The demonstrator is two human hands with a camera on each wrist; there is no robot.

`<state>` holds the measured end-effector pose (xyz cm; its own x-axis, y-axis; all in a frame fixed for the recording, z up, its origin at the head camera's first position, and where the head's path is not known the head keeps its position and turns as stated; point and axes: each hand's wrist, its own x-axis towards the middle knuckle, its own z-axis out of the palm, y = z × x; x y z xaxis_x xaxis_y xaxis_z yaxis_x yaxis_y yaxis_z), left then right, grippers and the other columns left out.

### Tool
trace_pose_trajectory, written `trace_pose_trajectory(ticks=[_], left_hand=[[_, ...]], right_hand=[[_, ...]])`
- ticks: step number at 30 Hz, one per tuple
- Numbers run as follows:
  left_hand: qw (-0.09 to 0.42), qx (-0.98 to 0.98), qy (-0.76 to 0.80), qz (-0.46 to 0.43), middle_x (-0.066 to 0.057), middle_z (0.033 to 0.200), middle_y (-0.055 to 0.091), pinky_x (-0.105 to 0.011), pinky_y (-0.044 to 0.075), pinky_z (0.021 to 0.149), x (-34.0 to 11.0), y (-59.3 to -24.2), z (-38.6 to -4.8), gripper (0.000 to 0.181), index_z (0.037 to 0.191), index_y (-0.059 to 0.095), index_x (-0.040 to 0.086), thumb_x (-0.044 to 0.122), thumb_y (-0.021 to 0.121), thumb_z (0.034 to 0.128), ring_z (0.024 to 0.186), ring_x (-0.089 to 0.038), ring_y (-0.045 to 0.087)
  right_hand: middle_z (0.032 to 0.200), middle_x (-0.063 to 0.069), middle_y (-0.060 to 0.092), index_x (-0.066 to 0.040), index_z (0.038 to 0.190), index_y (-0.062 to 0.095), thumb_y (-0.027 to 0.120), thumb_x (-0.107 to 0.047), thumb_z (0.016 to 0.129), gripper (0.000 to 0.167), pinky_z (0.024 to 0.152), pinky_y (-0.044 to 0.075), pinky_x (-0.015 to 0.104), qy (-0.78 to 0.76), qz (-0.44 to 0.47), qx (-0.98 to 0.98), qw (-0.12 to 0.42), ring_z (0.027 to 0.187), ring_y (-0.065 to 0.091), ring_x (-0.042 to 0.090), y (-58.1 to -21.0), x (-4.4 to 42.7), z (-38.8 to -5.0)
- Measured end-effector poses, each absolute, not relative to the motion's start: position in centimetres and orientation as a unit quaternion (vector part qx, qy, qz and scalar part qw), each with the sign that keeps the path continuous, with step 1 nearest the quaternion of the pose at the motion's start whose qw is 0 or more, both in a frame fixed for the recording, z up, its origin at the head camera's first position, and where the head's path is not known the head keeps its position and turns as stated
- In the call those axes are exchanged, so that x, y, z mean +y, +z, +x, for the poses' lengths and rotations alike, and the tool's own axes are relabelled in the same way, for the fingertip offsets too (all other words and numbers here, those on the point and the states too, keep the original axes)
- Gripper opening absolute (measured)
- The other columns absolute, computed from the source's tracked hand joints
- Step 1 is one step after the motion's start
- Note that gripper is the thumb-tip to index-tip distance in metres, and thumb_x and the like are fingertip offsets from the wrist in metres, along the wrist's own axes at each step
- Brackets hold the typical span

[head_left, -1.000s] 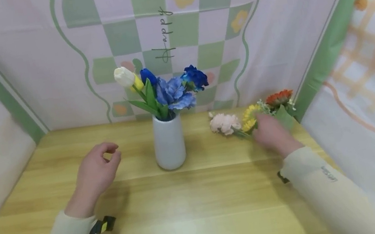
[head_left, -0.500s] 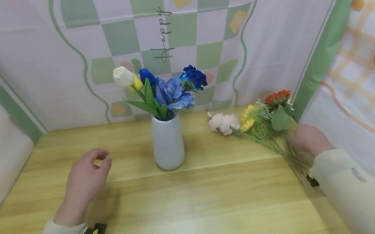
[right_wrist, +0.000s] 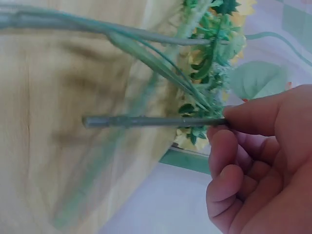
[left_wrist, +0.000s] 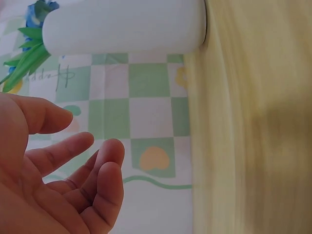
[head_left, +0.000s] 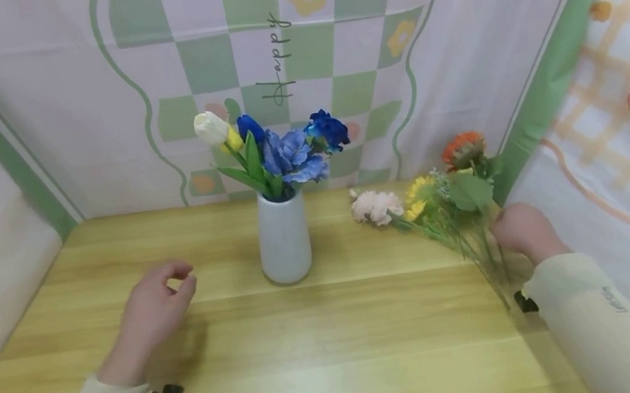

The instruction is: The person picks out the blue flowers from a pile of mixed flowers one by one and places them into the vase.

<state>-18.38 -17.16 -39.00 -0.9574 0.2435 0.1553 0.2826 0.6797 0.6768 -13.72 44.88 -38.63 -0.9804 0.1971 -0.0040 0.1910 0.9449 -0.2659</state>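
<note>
Right hand [head_left: 524, 231], 3 o'clock from the vase [head_left: 284, 243], pinches a stem [right_wrist: 151, 121], likely sparing the orange bloom [head_left: 463, 149]; left hand [head_left: 154, 308] relaxed, empty, at 9!

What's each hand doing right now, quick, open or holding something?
Left hand: open, relaxed, holding nothing.
Right hand: closed, pinching a flower stem.
</note>
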Motion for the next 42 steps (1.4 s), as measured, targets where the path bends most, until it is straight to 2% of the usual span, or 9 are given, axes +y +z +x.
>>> trace_pose_trajectory(ticks=[4, 8, 10, 13, 19, 24, 29, 38, 42], left_hand=[[0.029, -0.917, -0.371, -0.145, -0.018, 0.123, 0.062, -0.038, 0.052, 0.068, -16.8, -38.9, -18.2, 0.039, 0.128, 0.06, 0.0, 0.028, 0.053, 0.1024, 0.084, -0.022, 0.061], [0.029, -0.914, -0.375, -0.15, -0.017, 0.123, 0.062, -0.038, 0.052, 0.068, -16.4, -39.0, -18.1, 0.038, 0.128, 0.061, 0.001, 0.029, 0.053, 0.1027, 0.085, -0.022, 0.061], [0.019, -0.909, -0.384, -0.158, -0.015, 0.123, 0.062, -0.037, 0.052, 0.067, -16.0, -39.3, -17.9, 0.038, 0.128, 0.061, 0.003, 0.03, 0.054, 0.1027, 0.085, -0.021, 0.06], [-0.001, -0.901, -0.398, -0.172, -0.01, 0.121, 0.063, -0.035, 0.052, 0.066, -15.0, -39.9, -17.4, 0.036, 0.128, 0.061, 0.006, 0.029, 0.056, 0.1018, 0.084, -0.019, 0.059], [-0.007, -0.885, -0.42, -0.199, -0.003, 0.111, 0.065, -0.034, 0.05, 0.06, -12.9, -40.0, -16.1, 0.027, 0.123, 0.065, 0.011, 0.023, 0.061, 0.0997, 0.076, -0.018, 0.056], [-0.016, -0.864, -0.433, -0.255, 0.004, 0.098, 0.065, -0.032, 0.052, 0.06, -11.2, -39.7, -15.0, 0.021, 0.118, 0.067, 0.014, 0.019, 0.064, 0.0978, 0.074, -0.015, 0.056], [-0.022, -0.839, -0.441, -0.318, 0.01, 0.091, 0.062, -0.029, 0.053, 0.062, -9.6, -39.7, -13.9, 0.018, 0.114, 0.069, 0.016, 0.017, 0.065, 0.0965, 0.074, -0.012, 0.057], [-0.011, -0.815, -0.452, -0.362, 0.012, 0.09, 0.062, -0.029, 0.053, 0.062, -8.4, -38.8, -13.0, 0.014, 0.109, 0.07, 0.018, 0.017, 0.064, 0.0974, 0.074, -0.009, 0.057], [-0.015, -0.805, -0.457, -0.378, 0.01, 0.093, 0.064, -0.028, 0.054, 0.066, -8.0, -38.8, -12.5, 0.014, 0.109, 0.07, 0.016, 0.015, 0.064, 0.0968, 0.077, -0.008, 0.059]], right_hand=[[0.054, 0.001, 0.035, -0.015, 0.059, 0.039, 0.042, -0.012, 0.086, 0.028, 0.049, 0.034, 0.035, 0.136, -0.096, -0.984, 0.057, 0.049, 0.035, 0.02, -38.1, 44.9, -13.7], [0.054, 0.003, 0.043, -0.011, 0.062, 0.046, 0.046, -0.016, 0.093, 0.031, 0.051, 0.036, 0.038, 0.13, -0.104, -0.981, 0.101, 0.051, 0.041, 0.023, -37.3, 45.1, -13.4], [0.061, 0.009, 0.052, -0.005, 0.069, 0.054, 0.049, -0.018, 0.095, 0.03, 0.054, 0.04, 0.043, 0.131, -0.115, -0.978, 0.113, 0.057, 0.049, 0.028, -36.8, 45.1, -13.2], [0.08, 0.018, 0.063, 0.002, 0.088, 0.061, 0.054, -0.023, 0.098, 0.028, 0.063, 0.045, 0.051, 0.143, -0.13, -0.974, 0.12, 0.072, 0.057, 0.037, -36.0, 44.5, -12.8], [0.098, 0.025, 0.065, 0.005, 0.102, 0.063, 0.052, -0.032, 0.101, 0.038, 0.073, 0.046, 0.057, 0.175, -0.144, -0.962, 0.155, 0.086, 0.058, 0.043, -34.7, 41.5, -12.2], [0.1, 0.023, 0.063, 0.004, 0.11, 0.061, 0.049, -0.035, 0.103, 0.041, 0.079, 0.044, 0.053, 0.22, -0.151, -0.942, 0.203, 0.09, 0.056, 0.039, -33.5, 38.5, -12.0], [0.093, 0.018, 0.064, 0.002, 0.107, 0.063, 0.054, -0.03, 0.101, 0.034, 0.074, 0.044, 0.042, 0.247, -0.123, -0.922, 0.27, 0.082, 0.057, 0.03, -32.4, 34.4, -11.5], [0.078, 0.008, 0.065, -0.001, 0.09, 0.065, 0.068, -0.016, 0.095, 0.016, 0.062, 0.043, 0.019, 0.271, 0.014, -0.893, 0.36, 0.068, 0.057, 0.018, -31.6, 27.0, -10.3], [0.073, 0.005, 0.063, -0.002, 0.085, 0.065, 0.073, -0.01, 0.09, 0.012, 0.058, 0.043, 0.019, 0.263, 0.085, -0.88, 0.385, 0.063, 0.055, 0.016, -32.1, 24.9, -10.0]])
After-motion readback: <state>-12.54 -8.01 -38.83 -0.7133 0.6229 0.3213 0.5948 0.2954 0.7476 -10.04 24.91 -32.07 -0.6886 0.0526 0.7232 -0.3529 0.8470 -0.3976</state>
